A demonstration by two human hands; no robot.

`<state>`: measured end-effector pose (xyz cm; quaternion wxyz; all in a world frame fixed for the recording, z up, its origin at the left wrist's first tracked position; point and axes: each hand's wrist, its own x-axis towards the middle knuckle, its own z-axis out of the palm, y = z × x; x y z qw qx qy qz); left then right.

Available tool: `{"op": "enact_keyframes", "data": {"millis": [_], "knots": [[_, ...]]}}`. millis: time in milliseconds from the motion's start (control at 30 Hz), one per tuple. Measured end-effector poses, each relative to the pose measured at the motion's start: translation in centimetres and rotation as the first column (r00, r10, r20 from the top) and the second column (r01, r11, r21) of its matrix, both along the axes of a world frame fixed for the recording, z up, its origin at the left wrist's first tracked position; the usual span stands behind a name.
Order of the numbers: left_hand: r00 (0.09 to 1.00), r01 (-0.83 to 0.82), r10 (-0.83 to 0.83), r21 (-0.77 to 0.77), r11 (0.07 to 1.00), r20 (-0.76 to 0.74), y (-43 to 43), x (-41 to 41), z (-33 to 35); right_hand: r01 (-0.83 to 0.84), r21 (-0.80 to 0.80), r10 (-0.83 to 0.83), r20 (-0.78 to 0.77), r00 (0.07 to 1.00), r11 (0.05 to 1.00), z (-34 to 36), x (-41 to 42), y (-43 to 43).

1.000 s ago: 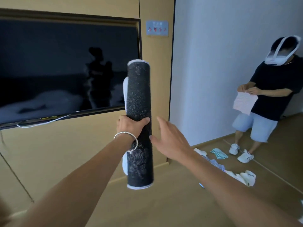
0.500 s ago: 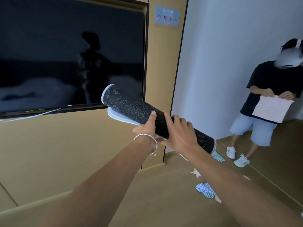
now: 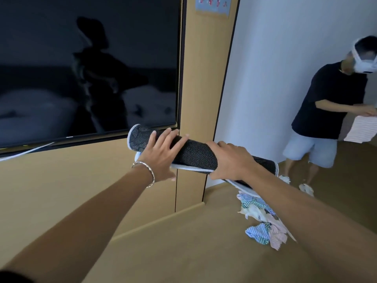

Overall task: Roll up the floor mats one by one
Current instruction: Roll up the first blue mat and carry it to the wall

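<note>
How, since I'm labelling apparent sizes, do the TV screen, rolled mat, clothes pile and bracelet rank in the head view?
1. TV screen, even though the frame cuts it off.
2. rolled mat.
3. clothes pile, which lies farther from the camera, so its true size is unsure.
4. bracelet.

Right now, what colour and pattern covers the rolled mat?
The rolled mat is black with white dots; head view.

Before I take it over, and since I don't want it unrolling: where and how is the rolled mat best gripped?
Probably the bare middle of the rolled mat, between left hand and right hand, coming from above: it lies nearly level, and curling fingers underneath would pin the loose edge hanging there.
</note>
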<state>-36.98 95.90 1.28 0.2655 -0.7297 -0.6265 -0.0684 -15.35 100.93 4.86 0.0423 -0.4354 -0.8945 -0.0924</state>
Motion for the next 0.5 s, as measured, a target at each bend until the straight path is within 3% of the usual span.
{"op": "enact_keyframes", "data": {"millis": [100,233,500], "knots": [[0.998,-0.019,0.016,-0.056,0.998,-0.062,2.3,-0.3,-0.6,-0.037,-0.070,0.038,0.013,0.999,0.997,-0.8,0.5,1.6],[0.999,0.041,-0.049,-0.267,0.963,-0.023,5.4,0.9,-0.7,-0.042,-0.160,0.051,0.053,0.997,0.986,-1.7,2.4,4.6],[0.994,0.066,-0.029,-0.350,0.934,0.109,11.5,4.1,-2.2,-0.160,-0.186,0.176,0.073,0.982,0.969,-3.3,5.9,12.7]]}}
